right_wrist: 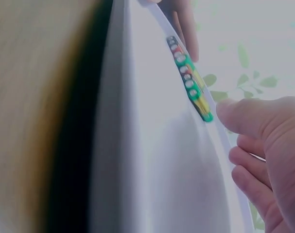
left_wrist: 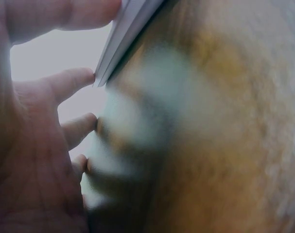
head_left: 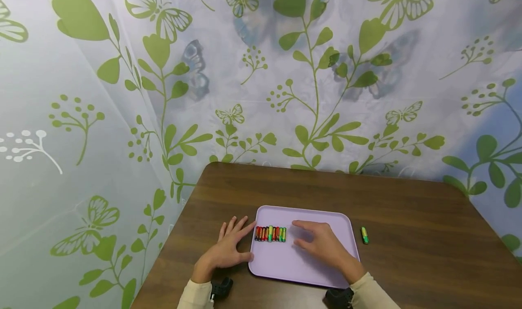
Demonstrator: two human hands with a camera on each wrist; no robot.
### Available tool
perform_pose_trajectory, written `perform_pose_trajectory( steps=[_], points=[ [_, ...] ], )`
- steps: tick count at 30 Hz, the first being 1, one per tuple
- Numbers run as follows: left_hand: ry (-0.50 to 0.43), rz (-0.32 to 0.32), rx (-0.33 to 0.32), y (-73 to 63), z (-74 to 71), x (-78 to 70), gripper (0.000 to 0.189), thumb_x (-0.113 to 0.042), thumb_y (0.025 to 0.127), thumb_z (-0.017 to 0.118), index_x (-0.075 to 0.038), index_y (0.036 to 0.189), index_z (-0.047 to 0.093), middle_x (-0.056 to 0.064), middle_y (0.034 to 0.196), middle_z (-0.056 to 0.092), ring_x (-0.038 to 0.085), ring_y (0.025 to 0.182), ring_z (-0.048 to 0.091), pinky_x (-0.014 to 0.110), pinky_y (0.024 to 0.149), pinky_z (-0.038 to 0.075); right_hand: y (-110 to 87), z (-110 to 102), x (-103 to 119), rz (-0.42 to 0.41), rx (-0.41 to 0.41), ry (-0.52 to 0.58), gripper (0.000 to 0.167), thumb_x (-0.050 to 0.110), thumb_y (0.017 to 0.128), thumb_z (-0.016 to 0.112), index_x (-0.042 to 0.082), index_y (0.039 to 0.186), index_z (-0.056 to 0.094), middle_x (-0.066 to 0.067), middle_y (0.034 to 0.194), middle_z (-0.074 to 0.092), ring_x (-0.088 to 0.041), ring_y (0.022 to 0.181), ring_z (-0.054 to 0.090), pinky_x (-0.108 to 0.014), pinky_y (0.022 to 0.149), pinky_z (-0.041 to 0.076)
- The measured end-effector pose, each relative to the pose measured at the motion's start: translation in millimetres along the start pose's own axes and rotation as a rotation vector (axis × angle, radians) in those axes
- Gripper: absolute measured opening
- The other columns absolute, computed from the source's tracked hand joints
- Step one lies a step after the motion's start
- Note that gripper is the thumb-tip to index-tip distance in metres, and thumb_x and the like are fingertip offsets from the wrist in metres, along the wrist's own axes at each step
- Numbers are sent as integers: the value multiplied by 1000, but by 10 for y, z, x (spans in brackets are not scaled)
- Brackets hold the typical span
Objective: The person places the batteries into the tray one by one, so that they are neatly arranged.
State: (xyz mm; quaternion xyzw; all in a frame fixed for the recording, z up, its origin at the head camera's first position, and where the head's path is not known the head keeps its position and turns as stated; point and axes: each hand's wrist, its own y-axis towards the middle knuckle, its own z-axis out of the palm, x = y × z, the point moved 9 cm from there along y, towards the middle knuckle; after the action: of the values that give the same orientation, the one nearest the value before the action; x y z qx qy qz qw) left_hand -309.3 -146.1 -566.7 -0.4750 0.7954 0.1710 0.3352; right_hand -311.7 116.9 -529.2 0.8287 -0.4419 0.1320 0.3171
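Observation:
A row of several small batteries (head_left: 270, 234), some red and black, others green and yellow, lies side by side on a lilac tray (head_left: 281, 268). My left hand (head_left: 227, 250) is at the tray's left edge with fingers spread; in the left wrist view its fingertips (left_wrist: 84, 77) meet the tray's rim (left_wrist: 125, 41). Over the middle of the tray, to the right of the row, is my right hand (head_left: 326, 245), thumb and index finger apart and nothing between them. The right wrist view shows the row's battery ends (right_wrist: 188, 80) beyond the thumb (right_wrist: 242, 114).
One green and yellow battery (head_left: 364, 235) lies alone on the brown wooden table (head_left: 412, 236), right of the tray. A curtain (head_left: 253, 78) printed with leaves and butterflies hangs behind the table's far edge and along its left side.

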Motion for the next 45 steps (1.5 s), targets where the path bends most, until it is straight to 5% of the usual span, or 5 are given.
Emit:
perform_pose_trajectory(
  steps=[12,23,37,45],
  points=[
    [5,3,2,-49,27,-37,95,-36,87,82,-18,171,41,20,182,22,54,168,1,76,129,-10,-245,-433,-151,-72,-57,-78,51,15,79,98,9,127,82,1,123,83,-21,113,80,-42,92,66],
    [-5,-3,-4,-104,46,-99,96,-35,86,82,-17,171,41,21,181,22,54,168,1,76,128,-10,-495,-827,-387,-46,-64,-102,51,17,78,99,12,127,83,3,123,83,-15,110,80,-6,93,51],
    [1,-17,-1,-94,74,-103,96,-37,86,81,-19,171,40,19,182,22,52,169,0,76,129,-10,-778,-1242,-750,104,-9,-147,54,34,80,99,16,128,83,2,121,84,-13,109,79,-32,83,66],
    [-13,-6,-9,-102,62,-104,94,-34,87,82,-18,170,41,20,182,23,53,169,1,76,128,-10,-948,-1444,-968,158,-3,-173,57,35,80,99,14,130,81,-3,123,83,-20,108,80,-33,80,66]
  ],
)
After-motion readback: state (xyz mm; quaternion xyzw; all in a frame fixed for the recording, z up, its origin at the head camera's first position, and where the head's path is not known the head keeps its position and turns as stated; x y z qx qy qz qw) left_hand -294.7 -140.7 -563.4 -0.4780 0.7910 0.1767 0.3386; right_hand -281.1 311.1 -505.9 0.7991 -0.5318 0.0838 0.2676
